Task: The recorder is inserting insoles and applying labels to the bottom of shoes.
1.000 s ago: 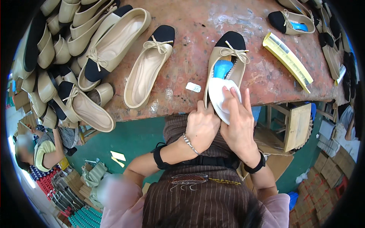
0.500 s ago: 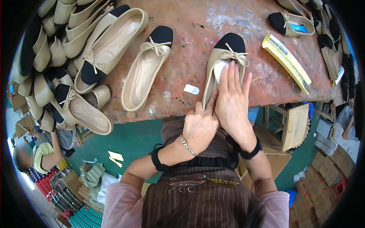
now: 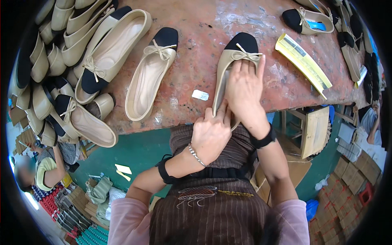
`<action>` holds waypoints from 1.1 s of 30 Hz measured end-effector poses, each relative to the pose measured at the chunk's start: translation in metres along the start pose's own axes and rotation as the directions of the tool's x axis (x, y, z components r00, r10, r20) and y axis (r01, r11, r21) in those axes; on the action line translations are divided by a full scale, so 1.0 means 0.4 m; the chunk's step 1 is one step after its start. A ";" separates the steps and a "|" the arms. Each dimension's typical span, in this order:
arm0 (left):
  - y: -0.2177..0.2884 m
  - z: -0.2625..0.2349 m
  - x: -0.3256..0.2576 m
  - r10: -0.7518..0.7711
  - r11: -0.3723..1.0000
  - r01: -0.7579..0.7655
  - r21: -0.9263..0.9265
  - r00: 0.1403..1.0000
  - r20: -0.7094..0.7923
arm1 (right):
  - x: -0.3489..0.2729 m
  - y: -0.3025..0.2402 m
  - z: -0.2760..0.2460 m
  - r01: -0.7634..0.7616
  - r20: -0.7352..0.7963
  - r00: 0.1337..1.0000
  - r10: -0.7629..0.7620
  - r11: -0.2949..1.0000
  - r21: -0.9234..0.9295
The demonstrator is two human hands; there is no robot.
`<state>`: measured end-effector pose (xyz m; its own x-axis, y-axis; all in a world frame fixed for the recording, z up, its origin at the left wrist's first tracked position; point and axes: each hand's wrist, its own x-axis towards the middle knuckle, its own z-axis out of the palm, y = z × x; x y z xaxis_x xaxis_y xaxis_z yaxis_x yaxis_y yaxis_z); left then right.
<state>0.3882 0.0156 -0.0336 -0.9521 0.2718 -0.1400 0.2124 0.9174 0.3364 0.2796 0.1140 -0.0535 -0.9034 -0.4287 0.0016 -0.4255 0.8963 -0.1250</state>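
A beige flat shoe [image 3: 224,59] with a black toe cap and thin bow rests on the worktable, toe pointing away from me. My right hand [image 3: 246,90] reaches into its opening, fingers stretched toward the toe and their tips hidden under the bow; the little finger lies apart along the right rim. At the heel, my left hand [image 3: 211,136] is closed on the shoe's back edge. Left of it lie a small whitish sticker [image 3: 200,95] and a matching flat shoe [image 3: 152,75]. The insole beneath my right hand is mostly covered.
Beige shoes [image 3: 57,45] are heaped at the table's left. A curved yellow strip [image 3: 304,65] lies on the right, with more shoes [image 3: 309,21] beyond. Below the red-brown table [image 3: 192,24] stands a wooden stool [image 3: 315,132]. Another person [image 3: 49,171] is at the far left.
My right hand has slid deeper into the shoe, and the white pad seen under its fingers is now covered. My left hand stays at the heel. The view has shifted slightly.
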 end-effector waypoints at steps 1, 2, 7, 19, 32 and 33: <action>-0.001 0.003 0.007 -0.010 1.000 0.010 0.000 0.999 -0.038 | 0.004 0.001 0.014 -0.023 -0.020 1.000 0.022 1.000 -0.010; -0.001 0.003 0.009 0.000 1.000 0.000 -0.004 0.999 -0.043 | 0.006 0.002 0.030 -0.046 -0.042 0.998 0.045 0.999 -0.021; 0.004 0.000 0.006 -0.026 1.000 0.026 0.015 0.999 -0.022 | 0.067 0.012 -0.007 -0.075 0.180 0.981 0.067 0.996 0.040; 0.002 -0.035 0.011 0.011 1.000 -0.011 0.028 1.000 0.004 | 0.073 0.001 0.021 0.094 0.138 0.988 -0.066 0.975 -0.203; -0.285 -0.308 -0.100 -0.022 0.993 0.063 0.096 0.925 -0.379 | 0.037 0.505 -0.058 -0.268 -0.358 0.883 0.305 0.952 0.148; -0.324 -0.275 -0.128 -0.123 0.978 0.162 0.134 0.958 -0.259 | 0.044 0.505 -0.057 -0.257 -0.362 0.883 0.297 0.954 0.157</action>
<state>0.3852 -0.1491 0.0324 -0.9952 0.0723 0.0660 0.0832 0.9799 0.1814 0.1764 0.2901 -0.0559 -0.9435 -0.0711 0.3236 -0.1658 0.9469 -0.2755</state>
